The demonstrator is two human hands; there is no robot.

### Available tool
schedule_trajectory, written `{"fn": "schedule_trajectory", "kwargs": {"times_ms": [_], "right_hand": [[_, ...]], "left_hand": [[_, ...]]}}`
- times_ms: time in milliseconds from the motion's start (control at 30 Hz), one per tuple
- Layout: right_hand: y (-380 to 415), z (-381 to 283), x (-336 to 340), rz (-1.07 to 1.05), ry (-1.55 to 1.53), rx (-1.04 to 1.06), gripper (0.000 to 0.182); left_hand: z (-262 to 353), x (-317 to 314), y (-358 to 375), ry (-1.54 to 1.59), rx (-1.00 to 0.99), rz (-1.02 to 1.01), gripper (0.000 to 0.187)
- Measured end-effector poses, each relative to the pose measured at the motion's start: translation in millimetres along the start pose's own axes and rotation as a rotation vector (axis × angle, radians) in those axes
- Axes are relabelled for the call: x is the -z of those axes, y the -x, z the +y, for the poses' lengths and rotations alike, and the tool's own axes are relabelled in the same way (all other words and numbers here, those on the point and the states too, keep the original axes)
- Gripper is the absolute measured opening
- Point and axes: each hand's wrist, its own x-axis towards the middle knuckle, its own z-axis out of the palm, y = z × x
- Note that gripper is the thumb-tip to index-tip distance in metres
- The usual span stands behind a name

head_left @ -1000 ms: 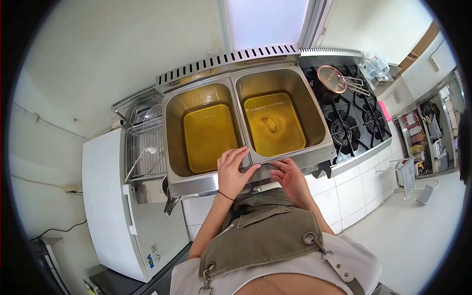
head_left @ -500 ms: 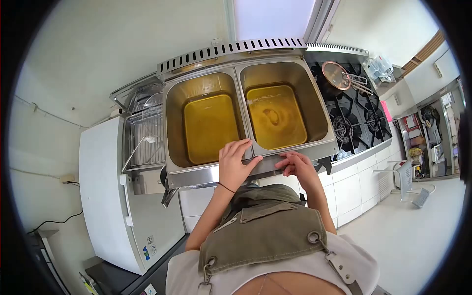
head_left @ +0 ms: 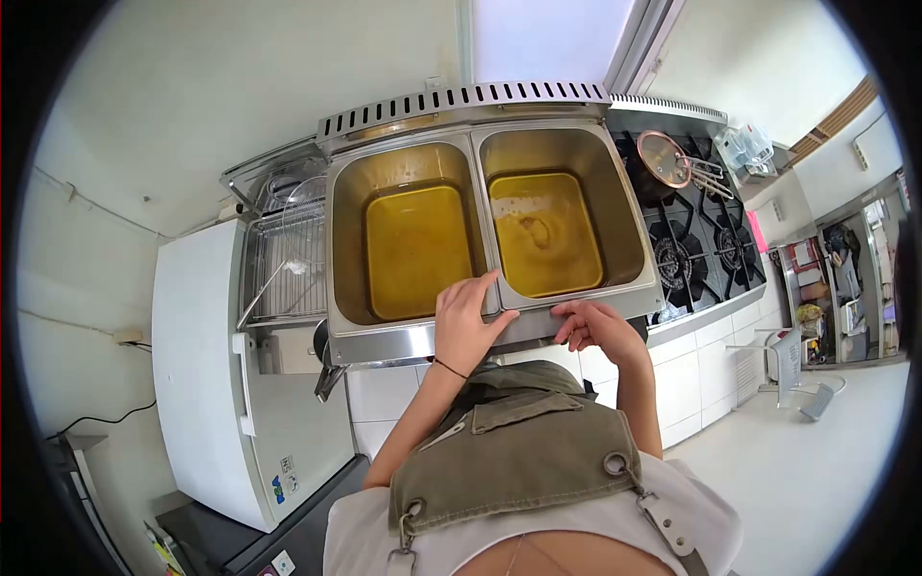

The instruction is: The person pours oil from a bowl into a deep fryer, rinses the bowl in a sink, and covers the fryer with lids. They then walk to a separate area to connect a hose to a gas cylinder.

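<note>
A double deep fryer of stainless steel stands in front of me. Its left basin (head_left: 348, 259) and right basin (head_left: 622, 226) both hold golden oil (head_left: 418, 250). My left hand (head_left: 467, 322) rests on the front rim near the divider (head_left: 488, 230), fingers stretched forward and thumb out to the side. Nothing is in it. My right hand (head_left: 600, 331) is at the fryer's front edge (head_left: 533, 326), below the right basin, its fingers loosely bent and apart, holding nothing visible. Ripples and a pale reflection show on the right basin's oil.
Wire fryer baskets (head_left: 288, 259) sit left of the fryer, beside a white freezer (head_left: 197, 365). To the right is a gas stove (head_left: 706, 240) with a lidded pot (head_left: 661, 163). An olive apron (head_left: 519, 461) covers my front. Farther right are shelves (head_left: 816, 288).
The view has shifted slightly, so the fryer appears a little lower and to the right. My right hand has turned slightly at the front edge. My left hand stays on the rim.
</note>
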Motion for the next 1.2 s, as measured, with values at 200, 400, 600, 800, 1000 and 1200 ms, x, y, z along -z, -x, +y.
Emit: {"fn": "schedule_trajectory", "kwargs": {"times_ms": [200, 400, 600, 800, 1000, 1200], "right_hand": [[2.0, 2.2, 8.8, -0.007, -0.055, -0.012, 0.041], [3.7, -15.7, 12.6, 0.101, 0.183, 0.050, 0.036], [-12.6, -36.0, -24.2, 0.009, 0.369, 0.172, 0.029], [-25.5, -39.2, -82.1, -0.034, 0.518, 0.280, 0.024], [-15.9, -44.7, -147.1, 0.208, 0.410, 0.351, 0.023], [5.3, -36.4, -198.1, 0.483, 0.211, 0.349, 0.022]], "left_hand": [[5.7, 11.5, -0.1, -0.113, -0.100, -0.081, 0.050], [9.7, 20.4, 11.2, -0.170, -0.149, -0.263, 0.058], [-30.4, 90.7, -0.9, -0.012, -0.049, -0.196, 0.056], [-152.6, 197.2, -37.6, 0.440, 0.155, 0.193, 0.034], [-341.1, 231.8, -87.1, 0.887, 0.659, 0.348, 0.032], [-492.5, 186.5, -138.6, 1.286, 0.889, 0.343, 0.037]]}}
